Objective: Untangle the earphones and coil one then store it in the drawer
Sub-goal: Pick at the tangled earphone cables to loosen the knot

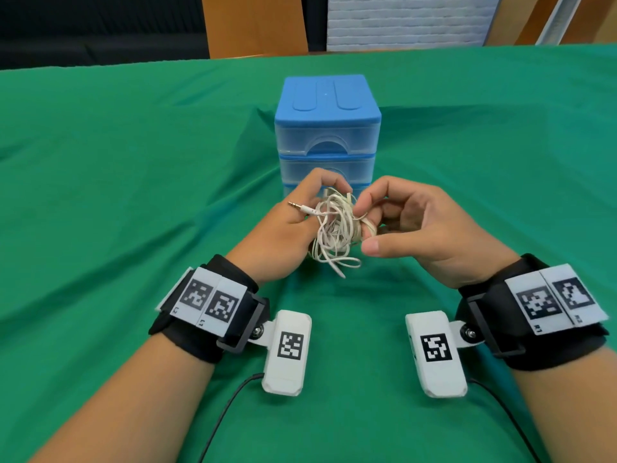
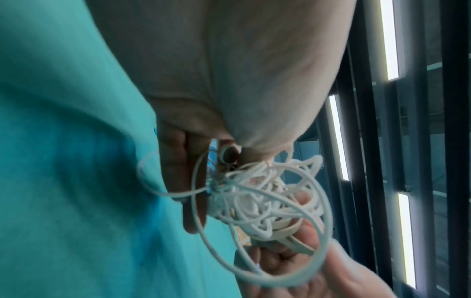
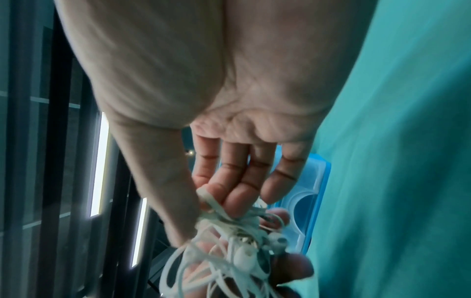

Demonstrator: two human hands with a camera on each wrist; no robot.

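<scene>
Both hands worked mid-air: left hand [image 1: 293,208] curled round the tangled earphones [image 1: 335,232], right hand [image 1: 400,222] pinching a strand. Untangling had barely started; next, freeing the jack [image 1: 300,207]. Drawer unit [image 1: 327,135] stood closed just beyond.

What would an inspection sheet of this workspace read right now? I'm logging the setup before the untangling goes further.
Surface: green cloth, wrinkled.
Job's things: white earphones in one tangled bunch, held above the cloth; jack plug sticks out left. Blue drawer unit behind, drawers closed.
Clutter: nothing seen.
Grippers: left hand holds the bunch; right hand pinches strands with its fingers.
Cables: black leads from the wrist cameras.
Surroundings: brown boards, white brick wall.
</scene>
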